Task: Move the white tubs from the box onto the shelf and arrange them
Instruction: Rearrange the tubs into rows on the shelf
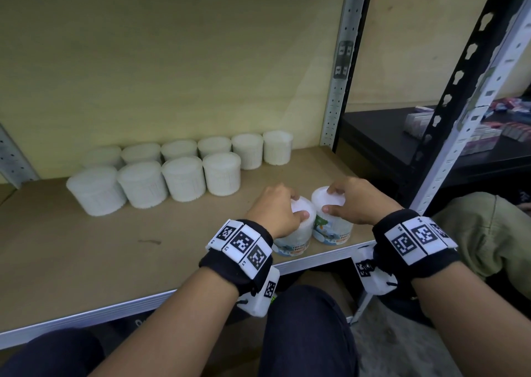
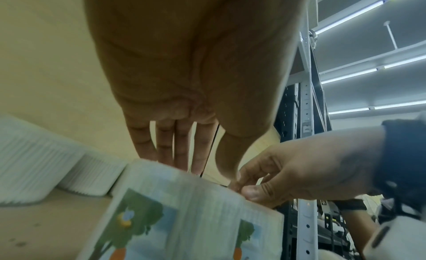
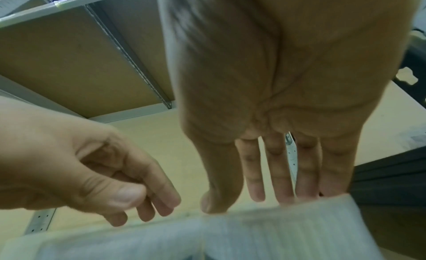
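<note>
Two white tubs with printed labels stand side by side near the front edge of the shelf [image 1: 115, 247]. My left hand [image 1: 297, 205] grips the lid of the left tub [image 1: 293, 241] from above, thumb towards me and fingers on the far side. My right hand [image 1: 330, 199] holds the right tub [image 1: 333, 230] the same way. In the left wrist view my left hand [image 2: 202, 169] reaches down onto the left tub [image 2: 184, 209]. The right wrist view shows my right hand [image 3: 248, 203] on the rim of the right tub [image 3: 230, 236].
Several plain white tubs stand in two rows at the back of the shelf: a back row [image 1: 201, 149] and a front row [image 1: 172, 181]. A grey upright [image 1: 339, 89] bounds the shelf on the right. A black shelf with packets [image 1: 488, 135] lies beyond.
</note>
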